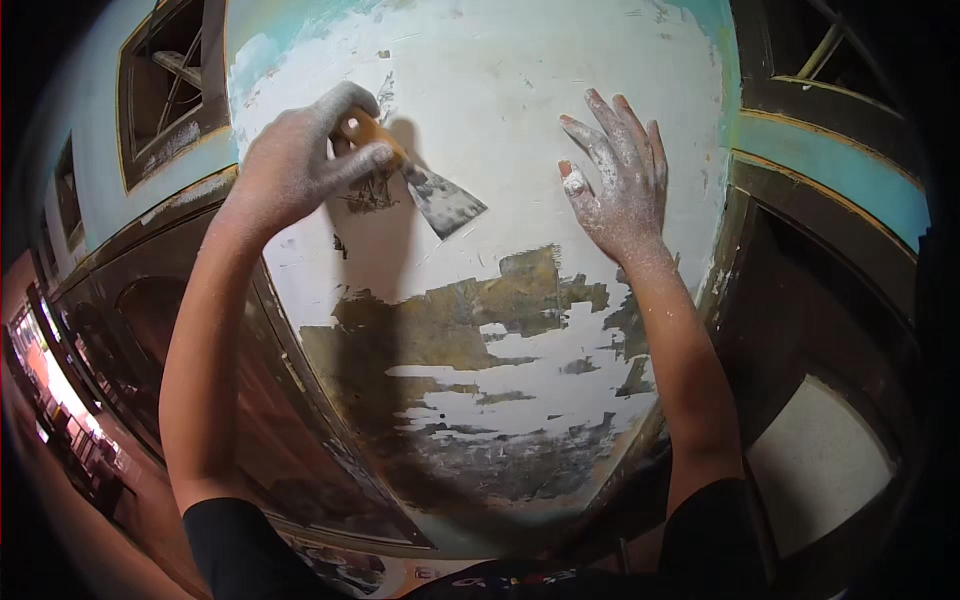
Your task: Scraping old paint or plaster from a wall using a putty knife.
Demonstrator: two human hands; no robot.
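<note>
In my left hand (307,154) is a putty knife (448,202) with an orange handle and a flat, smeared metal blade. The blade points down and to the right, close to the wall; whether it touches cannot be told. My right hand (621,169) is spread with nothing in it, palm towards the wall (487,127) and apparently resting on it. White dust coats both hands. White filler covers the wall's upper part. Lower down, a dark brown and grey patch (442,315) shows through, streaked with white. A small dark patch (371,196) lies below the knife handle.
Dark wooden door frames flank the wall, with a panelled door (187,352) on the left. Openings with dark frames (169,82) sit above. A pale panel (821,461) stands at the lower right. Turquoise paint (832,161) borders the filler. Light enters at the far left.
</note>
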